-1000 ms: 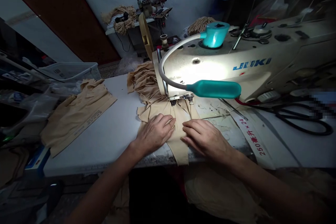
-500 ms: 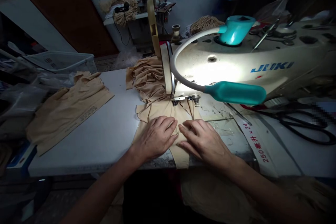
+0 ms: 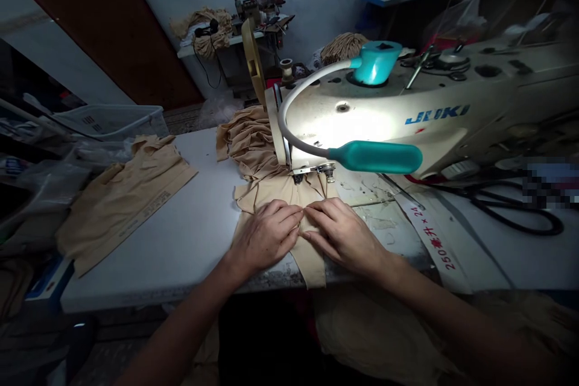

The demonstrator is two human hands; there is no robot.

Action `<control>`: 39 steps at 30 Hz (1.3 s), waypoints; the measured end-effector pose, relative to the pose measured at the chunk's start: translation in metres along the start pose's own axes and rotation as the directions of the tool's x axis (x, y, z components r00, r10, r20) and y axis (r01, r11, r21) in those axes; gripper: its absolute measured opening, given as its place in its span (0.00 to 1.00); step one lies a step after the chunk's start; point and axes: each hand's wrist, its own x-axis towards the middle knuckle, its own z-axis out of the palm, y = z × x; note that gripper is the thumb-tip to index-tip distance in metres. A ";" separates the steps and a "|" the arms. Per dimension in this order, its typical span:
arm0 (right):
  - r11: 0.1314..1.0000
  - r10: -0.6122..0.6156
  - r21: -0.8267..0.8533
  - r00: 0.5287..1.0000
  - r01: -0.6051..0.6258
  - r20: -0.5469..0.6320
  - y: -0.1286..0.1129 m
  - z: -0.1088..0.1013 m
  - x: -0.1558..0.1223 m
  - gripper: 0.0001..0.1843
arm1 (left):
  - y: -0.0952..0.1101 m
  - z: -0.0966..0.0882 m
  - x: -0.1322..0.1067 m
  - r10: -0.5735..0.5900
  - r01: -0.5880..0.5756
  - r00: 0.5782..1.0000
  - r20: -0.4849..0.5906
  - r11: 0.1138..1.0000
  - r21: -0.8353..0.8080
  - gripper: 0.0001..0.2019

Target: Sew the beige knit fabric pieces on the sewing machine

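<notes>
Beige cloth is lying under the sewing machine, running below the presser foot and hanging a tail over the front edge of the white table. Left hand is resting on its left part, fingers lying close together; right hand is resting on its right part, thumb and index parted a bit. Fingertips of both hands are nearly meeting in front of the foot; cannot tell if either is pinching a fold or just pressing down. Gathered beige fabric is bunching up behind, left of the machine head.

Containers: clear plastic bin is sitting past the table's left side, contents too dark to make out. Clear plastic bags are crowding in front of it, contents unclear. Blue box is sitting low by the table's left corner, inside not showing. Another clear bag is standing behind the machine, something red showing near its base.

Printed beige piece is lying flat on the table's left, well apart from the hands. Teal lamp is lighting the machine body. White strip with red lettering is lying right of the right hand, black loops beyond it. Thread spool is standing behind the machine head.
</notes>
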 end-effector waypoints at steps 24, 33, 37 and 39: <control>0.976 -0.063 -0.207 0.996 0.075 0.067 0.006 0.003 0.002 0.27 | -0.010 0.005 -0.002 0.015 -0.009 0.999 -0.030 0.986 0.167 0.20; 0.972 0.024 -0.234 0.998 -0.011 0.052 0.012 0.002 0.015 0.28 | -0.033 -0.001 0.013 0.019 -0.017 1.000 -0.009 0.983 0.182 0.20; 0.972 0.055 -0.231 0.998 -0.047 0.028 0.013 0.006 0.021 0.27 | -0.046 -0.003 0.023 0.015 -0.015 1.000 0.001 0.989 0.145 0.20; 0.974 0.057 -0.220 0.998 -0.054 0.003 0.014 0.008 0.021 0.26 | -0.051 -0.003 0.025 0.018 -0.018 1.000 -0.004 0.993 0.116 0.20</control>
